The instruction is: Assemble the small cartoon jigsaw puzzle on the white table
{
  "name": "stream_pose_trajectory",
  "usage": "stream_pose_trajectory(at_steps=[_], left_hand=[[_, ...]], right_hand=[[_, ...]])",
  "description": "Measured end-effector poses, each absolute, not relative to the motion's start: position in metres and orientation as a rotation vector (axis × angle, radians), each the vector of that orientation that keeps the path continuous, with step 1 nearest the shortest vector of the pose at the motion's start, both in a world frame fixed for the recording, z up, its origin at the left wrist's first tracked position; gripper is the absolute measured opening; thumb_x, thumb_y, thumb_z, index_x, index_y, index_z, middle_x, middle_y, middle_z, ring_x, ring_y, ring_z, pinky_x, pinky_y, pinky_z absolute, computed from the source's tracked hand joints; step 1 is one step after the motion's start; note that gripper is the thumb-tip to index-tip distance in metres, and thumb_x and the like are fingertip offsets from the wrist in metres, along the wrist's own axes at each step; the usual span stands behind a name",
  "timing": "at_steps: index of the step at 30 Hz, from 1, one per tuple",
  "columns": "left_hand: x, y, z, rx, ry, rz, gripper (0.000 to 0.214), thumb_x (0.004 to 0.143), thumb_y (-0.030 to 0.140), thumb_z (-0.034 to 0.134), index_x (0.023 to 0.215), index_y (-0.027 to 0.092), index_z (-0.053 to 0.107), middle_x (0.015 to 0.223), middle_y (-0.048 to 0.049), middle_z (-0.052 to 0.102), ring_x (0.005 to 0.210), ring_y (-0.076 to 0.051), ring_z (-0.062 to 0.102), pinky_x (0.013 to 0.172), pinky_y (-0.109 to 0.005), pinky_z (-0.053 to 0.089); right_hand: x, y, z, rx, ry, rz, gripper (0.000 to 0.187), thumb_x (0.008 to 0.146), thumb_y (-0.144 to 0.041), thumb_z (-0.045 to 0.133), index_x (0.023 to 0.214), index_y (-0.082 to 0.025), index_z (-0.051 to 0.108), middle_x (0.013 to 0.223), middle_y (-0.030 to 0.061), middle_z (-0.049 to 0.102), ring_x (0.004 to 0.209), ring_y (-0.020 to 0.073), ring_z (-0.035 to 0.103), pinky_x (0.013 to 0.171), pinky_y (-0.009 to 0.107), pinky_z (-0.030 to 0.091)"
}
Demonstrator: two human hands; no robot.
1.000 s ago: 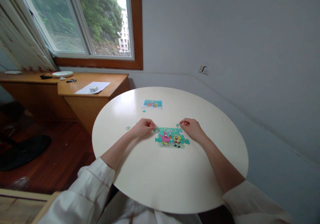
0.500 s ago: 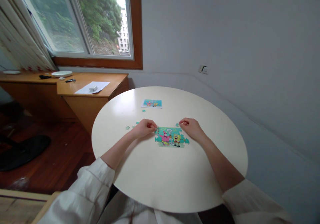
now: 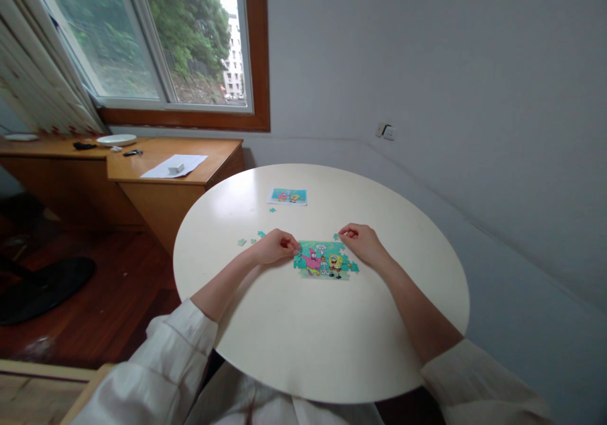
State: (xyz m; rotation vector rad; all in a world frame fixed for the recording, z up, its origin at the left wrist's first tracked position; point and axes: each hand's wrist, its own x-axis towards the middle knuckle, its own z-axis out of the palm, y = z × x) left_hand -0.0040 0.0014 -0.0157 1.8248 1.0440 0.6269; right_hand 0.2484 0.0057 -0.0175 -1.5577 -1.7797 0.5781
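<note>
A partly joined jigsaw puzzle [image 3: 325, 262] with cartoon figures on a teal ground lies flat on the round white table [image 3: 313, 336]. At its upper left edge, my left hand [image 3: 279, 246] is closed in a pinch, its fingertips against the puzzle's edge on a small teal puzzle piece. Beyond the upper right corner, my right hand [image 3: 361, 241] pinches a green-teal puzzle piece [image 3: 336, 236] between thumb and finger. Several loose pieces [image 3: 242, 242] lie left of the left hand, some partly hidden behind it.
A printed picture card [image 3: 288, 197] lies farther back on the table, with a single loose piece [image 3: 272, 210] in front of it. To the left, a wooden desk [image 3: 222, 159] holds white paper [image 3: 173, 164], a small box and a plate [image 3: 116, 140].
My left hand has shifted slightly down and right, bringing its fingertips and the piece against the puzzle's left edge. The right hand stays where it was.
</note>
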Motion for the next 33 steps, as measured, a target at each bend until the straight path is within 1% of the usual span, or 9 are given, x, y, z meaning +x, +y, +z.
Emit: stream_pose_trajectory(at_steps=[10,14,24,33], left_hand=[[-0.0039,0.003,-0.0159,1.893,1.082,0.634,0.012,0.066,0.019,0.055,0.07,0.012,0.063,0.058,-0.0011,0.06,0.056,-0.01,0.052,0.057,-0.021,0.042],[-0.004,0.0052,-0.0205,1.944,1.089,0.629,0.013,0.065,0.019,0.054,0.07,0.012,0.064,0.059,-0.0004,0.06,0.055,-0.009,0.051,0.056,-0.02,0.041],[-0.0029,0.0023,-0.0171,2.048,1.169,0.614,0.015,0.064,0.021,0.054,0.071,0.013,0.065,0.058,0.0,0.058,0.053,-0.009,0.048,0.052,-0.02,0.038],[-0.0013,0.0009,-0.0149,2.139,1.252,0.563,0.018,0.064,0.023,0.055,0.074,0.015,0.067,0.061,-0.0004,0.06,0.057,-0.011,0.05,0.054,-0.02,0.037]], right_hand=[[0.2485,0.007,-0.0195,-1.556,-1.781,0.582,0.016,0.063,-0.029,0.052,0.068,-0.016,0.061,0.054,-0.001,0.054,0.05,0.0101,0.045,0.048,0.022,0.033],[0.2497,0.0091,-0.0221,-1.544,-1.794,0.569,0.017,0.063,-0.029,0.053,0.069,-0.016,0.062,0.053,-0.0016,0.053,0.049,0.0096,0.044,0.048,0.022,0.033],[0.2496,0.0084,-0.021,-1.545,-1.797,0.566,0.017,0.064,-0.029,0.053,0.069,-0.016,0.062,0.054,-0.0006,0.055,0.048,0.0099,0.045,0.047,0.022,0.033],[0.2502,0.0104,-0.0245,-1.533,-1.798,0.565,0.017,0.064,-0.03,0.053,0.069,-0.016,0.062,0.054,-0.001,0.055,0.047,0.0096,0.044,0.046,0.021,0.032]])
